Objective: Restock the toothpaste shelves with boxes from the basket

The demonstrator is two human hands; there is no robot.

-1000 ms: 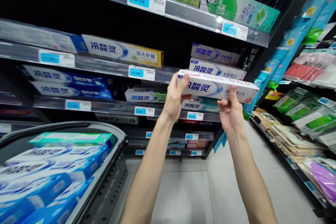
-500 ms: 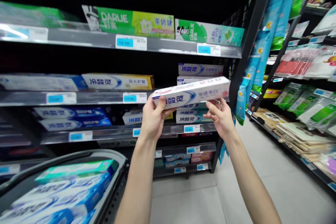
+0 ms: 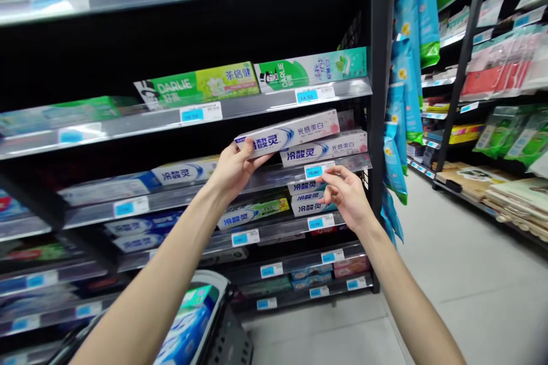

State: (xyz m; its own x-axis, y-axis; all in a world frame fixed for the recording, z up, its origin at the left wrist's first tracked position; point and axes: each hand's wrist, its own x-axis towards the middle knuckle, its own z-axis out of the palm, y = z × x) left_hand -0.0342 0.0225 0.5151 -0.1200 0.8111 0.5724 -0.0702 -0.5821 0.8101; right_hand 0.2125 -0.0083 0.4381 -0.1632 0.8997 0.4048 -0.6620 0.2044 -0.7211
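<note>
Left hand (image 3: 233, 168): pinched the 冷酸灵 toothpaste box (image 3: 295, 134) by its left end.
Toothpaste box: tilted, right end higher, near a matching carton (image 3: 349, 147).
Right hand (image 3: 349, 195): half-spread, gripping nothing; contact with the price tag (image 3: 314, 171) looked uncertain.
Pinch: needed firmness, the far end overhanging.

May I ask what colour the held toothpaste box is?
The toothpaste box is mostly white; head view.

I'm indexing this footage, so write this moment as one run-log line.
left hand: grips white toothpaste box | right hand: holds nothing, near price tag | matching box: on shelf
</note>
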